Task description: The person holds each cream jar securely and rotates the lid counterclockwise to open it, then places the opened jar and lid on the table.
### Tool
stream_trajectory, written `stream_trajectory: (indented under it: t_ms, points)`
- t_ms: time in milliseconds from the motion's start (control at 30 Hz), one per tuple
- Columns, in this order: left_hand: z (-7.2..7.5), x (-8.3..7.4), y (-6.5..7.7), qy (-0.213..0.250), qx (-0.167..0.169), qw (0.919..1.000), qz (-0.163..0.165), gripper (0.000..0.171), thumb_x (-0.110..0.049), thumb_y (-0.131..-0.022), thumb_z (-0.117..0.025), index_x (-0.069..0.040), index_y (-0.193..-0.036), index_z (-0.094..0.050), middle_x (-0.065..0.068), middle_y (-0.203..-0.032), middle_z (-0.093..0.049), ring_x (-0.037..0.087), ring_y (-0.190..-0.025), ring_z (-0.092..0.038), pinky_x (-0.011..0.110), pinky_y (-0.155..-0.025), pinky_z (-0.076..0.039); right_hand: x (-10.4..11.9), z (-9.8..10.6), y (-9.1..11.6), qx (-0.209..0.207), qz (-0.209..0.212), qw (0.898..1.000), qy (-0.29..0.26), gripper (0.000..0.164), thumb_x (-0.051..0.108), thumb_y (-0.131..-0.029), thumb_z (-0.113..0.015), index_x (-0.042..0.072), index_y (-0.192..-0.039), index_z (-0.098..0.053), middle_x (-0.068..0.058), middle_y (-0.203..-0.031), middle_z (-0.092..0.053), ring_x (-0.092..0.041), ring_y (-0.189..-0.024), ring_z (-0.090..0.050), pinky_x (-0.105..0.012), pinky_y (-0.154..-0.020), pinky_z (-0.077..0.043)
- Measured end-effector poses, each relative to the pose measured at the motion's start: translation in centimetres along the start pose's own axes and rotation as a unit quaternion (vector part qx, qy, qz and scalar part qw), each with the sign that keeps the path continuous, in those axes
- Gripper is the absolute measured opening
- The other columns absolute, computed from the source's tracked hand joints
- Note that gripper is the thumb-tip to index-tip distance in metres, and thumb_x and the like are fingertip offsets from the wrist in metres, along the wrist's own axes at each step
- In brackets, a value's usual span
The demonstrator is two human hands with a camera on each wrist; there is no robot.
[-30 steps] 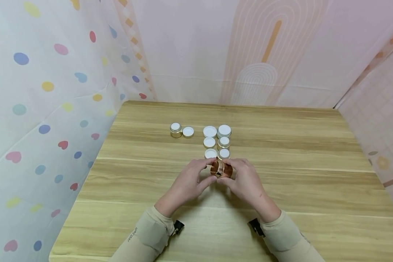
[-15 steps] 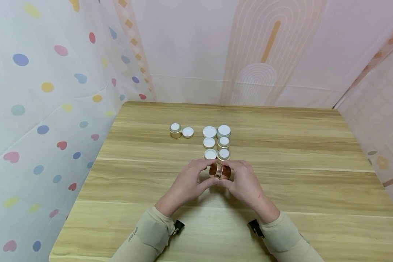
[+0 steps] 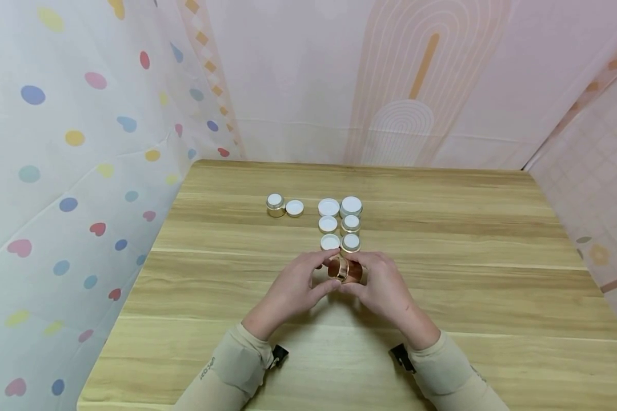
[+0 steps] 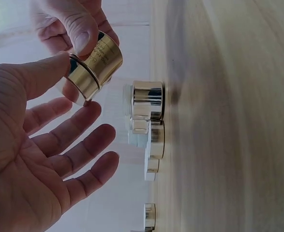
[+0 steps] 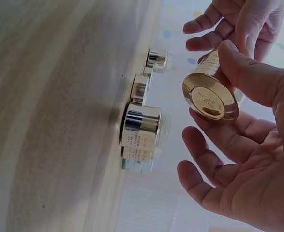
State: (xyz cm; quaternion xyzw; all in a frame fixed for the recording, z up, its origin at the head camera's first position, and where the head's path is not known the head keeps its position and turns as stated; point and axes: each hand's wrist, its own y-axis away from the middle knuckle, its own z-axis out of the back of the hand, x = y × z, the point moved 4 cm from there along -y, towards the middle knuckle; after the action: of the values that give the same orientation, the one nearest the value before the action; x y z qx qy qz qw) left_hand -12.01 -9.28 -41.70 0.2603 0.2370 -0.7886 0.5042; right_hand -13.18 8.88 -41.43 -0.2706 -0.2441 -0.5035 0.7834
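Note:
Both hands hold a small gold jar (image 3: 355, 272) tilted on its side above the table, in front of the row of jars. My left hand (image 3: 300, 279) pinches its gold lid (image 4: 83, 83) between thumb and fingers. My right hand (image 3: 383, 282) grips the jar's body around its side. In the left wrist view the lid sits against the body, with dark print beside the seam. The right wrist view shows the stamped gold base (image 5: 207, 100). Whether the lid is fully screwed on I cannot tell.
Beyond the hands, three jars with white tops, such as the nearest jar (image 3: 351, 244), stand in a column. Upturned white-lined lids (image 3: 330, 242) lie left of them. Another gold jar (image 3: 275, 205) and lid (image 3: 295, 208) stand farther left on the wooden table (image 3: 468, 240).
The held jar has shifted slightly left and nearer to me, with both hands still on it. The jars and lids on the table have not moved.

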Motion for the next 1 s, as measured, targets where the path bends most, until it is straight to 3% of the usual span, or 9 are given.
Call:
stream_trajectory:
  t_ms: [200,433,600,1000]
  points:
    - [0.01,-0.06,-0.04,0.006,-0.002,1.0,-0.006,0.06,-0.033,-0.099,-0.078,-0.015,-0.153,-0.058,0.011,-0.144,-0.069,0.031,-0.133,-0.065,0.052,-0.111,-0.053,0.03,-0.18,0.04,0.009,0.003,1.0,0.003,0.058,0.017,-0.079,-0.096,0.007,-0.132,-0.075,-0.009,-0.122,-0.08,-0.032,-0.114,-0.072,-0.054,-0.104,-0.054]
    - [-0.06,-0.17,-0.08,-0.006,0.008,0.9999,-0.004,0.064,-0.037,-0.097,-0.079,-0.016,-0.153,-0.058,0.01,-0.141,-0.071,0.027,-0.115,-0.071,0.047,-0.097,-0.059,-0.15,0.29,-0.03,0.002,-0.014,1.0,0.002,0.052,0.016,-0.08,-0.095,0.008,-0.127,-0.077,-0.01,-0.121,-0.08,-0.033,-0.115,-0.073,-0.054,-0.106,-0.055]
    - [-0.06,-0.22,-0.03,-0.01,0.011,0.9999,-0.003,0.066,-0.036,-0.097,-0.079,-0.017,-0.155,-0.056,0.01,-0.138,-0.072,0.026,-0.113,-0.071,0.046,-0.094,-0.06,-0.14,0.36,-0.02,-0.001,-0.009,1.0,0.004,0.052,0.016,-0.079,-0.095,0.005,-0.127,-0.077,-0.012,-0.122,-0.08,-0.034,-0.115,-0.073,-0.054,-0.105,-0.056]
    - [-0.12,0.0,-0.25,0.002,0.026,0.9995,0.02,0.063,-0.026,-0.097,-0.081,-0.018,-0.155,-0.057,0.007,-0.113,-0.076,0.024,-0.097,-0.072,0.038,-0.083,-0.058,-0.07,0.38,0.01,0.014,-0.017,1.0,0.0,0.057,0.016,-0.079,-0.096,0.006,-0.131,-0.075,-0.01,-0.126,-0.079,-0.032,-0.115,-0.072,-0.053,-0.103,-0.055]
